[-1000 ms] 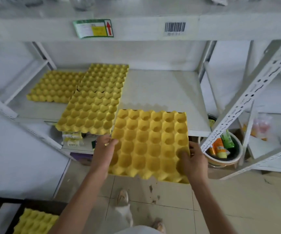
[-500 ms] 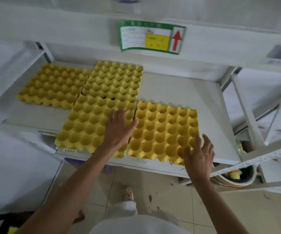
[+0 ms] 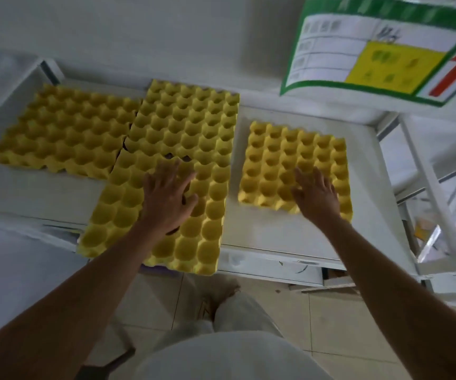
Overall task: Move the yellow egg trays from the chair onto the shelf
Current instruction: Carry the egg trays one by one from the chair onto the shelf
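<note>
Several yellow egg trays lie on the white shelf [image 3: 281, 237]. One tray [image 3: 65, 130] sits at the back left, another [image 3: 188, 119] at the back middle. A front tray [image 3: 128, 212] overhangs the shelf's front edge, and my left hand [image 3: 166, 198] rests flat on it with fingers spread. To the right a separate tray [image 3: 281, 157] lies flat, apart from the others. My right hand [image 3: 317, 196] is flat on its near right part, fingers apart. Neither hand grips anything. The chair is out of view.
The shelf above carries a green-bordered label [image 3: 380, 48] with a red arrow, close to my head. White slotted uprights [image 3: 429, 187] stand at the right. Beige floor tiles [image 3: 317, 319] lie below, between the shelf and my legs.
I set the carried tray on the shelf and let go. It has slid further back and right. My left hand moved onto the front overhanging tray; the camera came closer.
</note>
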